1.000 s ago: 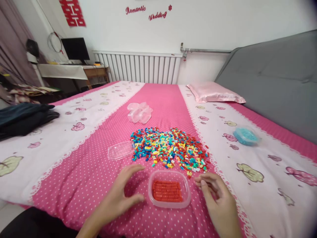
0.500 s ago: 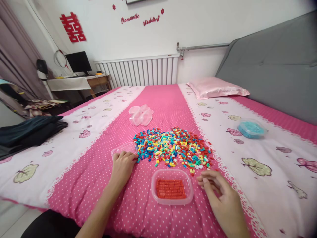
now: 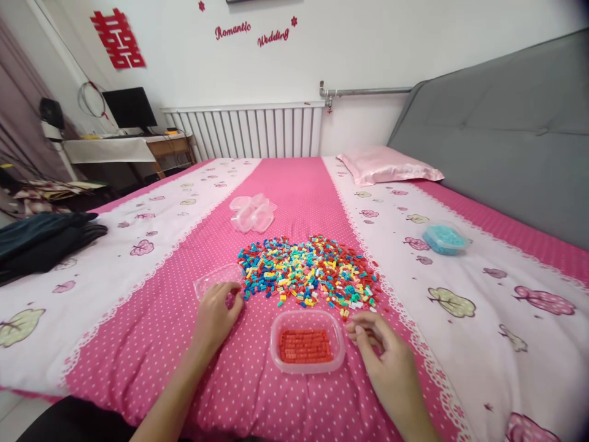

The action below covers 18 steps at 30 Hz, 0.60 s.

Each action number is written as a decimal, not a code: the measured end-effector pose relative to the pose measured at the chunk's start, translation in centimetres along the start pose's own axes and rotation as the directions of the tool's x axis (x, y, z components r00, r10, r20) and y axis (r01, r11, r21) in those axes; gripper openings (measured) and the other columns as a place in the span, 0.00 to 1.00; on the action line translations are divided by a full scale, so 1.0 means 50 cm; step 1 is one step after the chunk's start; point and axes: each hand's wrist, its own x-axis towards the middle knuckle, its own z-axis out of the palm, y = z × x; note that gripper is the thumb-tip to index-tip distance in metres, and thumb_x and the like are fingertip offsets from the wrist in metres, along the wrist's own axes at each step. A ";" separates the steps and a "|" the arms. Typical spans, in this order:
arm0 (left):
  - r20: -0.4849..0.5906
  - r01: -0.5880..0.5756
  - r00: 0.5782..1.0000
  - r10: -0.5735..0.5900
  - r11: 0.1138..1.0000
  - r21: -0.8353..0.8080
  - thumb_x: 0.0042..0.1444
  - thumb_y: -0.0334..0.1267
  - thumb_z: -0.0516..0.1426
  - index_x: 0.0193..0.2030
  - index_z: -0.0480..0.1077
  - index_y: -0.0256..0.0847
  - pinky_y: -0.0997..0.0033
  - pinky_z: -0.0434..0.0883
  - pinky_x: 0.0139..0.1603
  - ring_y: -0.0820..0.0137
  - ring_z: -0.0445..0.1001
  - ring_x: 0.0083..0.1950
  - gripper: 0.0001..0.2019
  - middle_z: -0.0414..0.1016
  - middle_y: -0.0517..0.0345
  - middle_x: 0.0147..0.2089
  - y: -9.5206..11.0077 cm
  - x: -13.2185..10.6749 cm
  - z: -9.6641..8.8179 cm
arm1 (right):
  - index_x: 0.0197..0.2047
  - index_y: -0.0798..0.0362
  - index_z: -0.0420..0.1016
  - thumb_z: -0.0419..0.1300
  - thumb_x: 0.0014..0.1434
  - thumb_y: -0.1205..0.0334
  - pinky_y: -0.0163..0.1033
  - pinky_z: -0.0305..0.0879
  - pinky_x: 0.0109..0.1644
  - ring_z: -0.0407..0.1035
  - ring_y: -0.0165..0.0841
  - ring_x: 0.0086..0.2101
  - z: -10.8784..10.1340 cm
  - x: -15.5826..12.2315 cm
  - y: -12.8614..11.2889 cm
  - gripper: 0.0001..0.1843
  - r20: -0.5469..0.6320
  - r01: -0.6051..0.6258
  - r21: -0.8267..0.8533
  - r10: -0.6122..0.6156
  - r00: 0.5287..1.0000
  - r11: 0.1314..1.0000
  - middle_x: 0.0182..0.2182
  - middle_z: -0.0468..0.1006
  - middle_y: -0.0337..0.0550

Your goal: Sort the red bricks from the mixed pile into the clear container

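My left hand (image 3: 218, 312) is at the left edge of a heap of small coloured plastic building bricks (image 3: 308, 270), its thumb and fingers bent toward each other. Whatever lies between its fingertips is too small to make out. Under and behind that hand is a clear plastic lid (image 3: 209, 280). A clear plastic box (image 3: 307, 368) stands in front of the heap, with red bricks (image 3: 305, 346) packed in tight rows on its floor. Just right of the box, my right hand (image 3: 384, 350) has its fingers curled and thumb close against them; their contents are hidden.
Beyond the heap lies a clear petal-shaped tray (image 3: 253, 213). A lidded box of light-blue pieces (image 3: 445, 238) sits to the right on the bedspread (image 3: 294, 184). Also on the bed are a pink pillow (image 3: 390, 164) and dark folded clothing (image 3: 48, 242).
My left hand has drawn back slightly from the heap's edge, and its thumb now shows curved toward the fingers. My right hand keeps its curled pose. The view has turned slightly right.
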 end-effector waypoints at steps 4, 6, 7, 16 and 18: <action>-0.047 -0.027 0.999 0.023 0.995 -0.099 0.68 0.43 0.49 0.45 0.76 0.41 0.62 0.73 0.42 0.63 0.76 0.38 0.16 0.80 0.52 0.39 0.020 -0.009 -0.022 | 0.45 0.50 0.74 0.56 0.68 0.54 0.39 0.79 0.43 0.81 0.37 0.38 -0.009 0.003 -0.004 0.11 -0.022 0.081 -0.046 -0.082 0.996 0.996 0.38 0.84 0.47; -0.041 -0.070 0.997 0.064 0.985 -0.160 0.70 0.44 0.49 0.47 0.77 0.43 0.65 0.73 0.43 0.63 0.77 0.42 0.16 0.81 0.53 0.42 0.049 -0.024 -0.041 | 0.44 0.49 0.76 0.57 0.68 0.57 0.37 0.78 0.42 0.81 0.35 0.37 -0.019 0.005 -0.023 0.09 -0.062 0.182 -0.126 -0.191 0.980 0.975 0.37 0.84 0.44; -0.034 -0.102 0.995 0.098 0.975 -0.199 0.70 0.44 0.51 0.48 0.78 0.44 0.66 0.73 0.44 0.64 0.78 0.44 0.15 0.81 0.54 0.43 0.068 -0.032 -0.051 | 0.43 0.48 0.77 0.57 0.68 0.59 0.36 0.77 0.41 0.80 0.34 0.37 -0.022 0.006 -0.037 0.08 -0.073 0.245 -0.170 -0.260 0.963 0.955 0.37 0.84 0.43; 0.139 -0.033 0.979 0.149 0.788 -0.615 0.66 0.34 0.58 0.62 0.71 0.49 0.70 0.73 0.44 0.68 0.80 0.41 0.19 0.83 0.61 0.40 0.204 -0.044 -0.084 | 0.46 0.49 0.81 0.62 0.64 0.73 0.38 0.72 0.46 0.77 0.35 0.40 0.072 0.010 -0.195 0.12 0.286 0.558 -0.237 -0.492 0.822 0.795 0.40 0.83 0.41; 0.165 0.032 0.981 0.100 0.757 -0.653 0.64 0.33 0.59 0.63 0.70 0.48 0.69 0.73 0.45 0.68 0.81 0.41 0.20 0.83 0.62 0.40 0.204 -0.042 -0.078 | 0.43 0.50 0.82 0.63 0.63 0.75 0.39 0.71 0.45 0.77 0.36 0.39 0.094 0.015 -0.206 0.11 0.330 0.526 -0.269 -0.436 0.838 0.807 0.38 0.83 0.41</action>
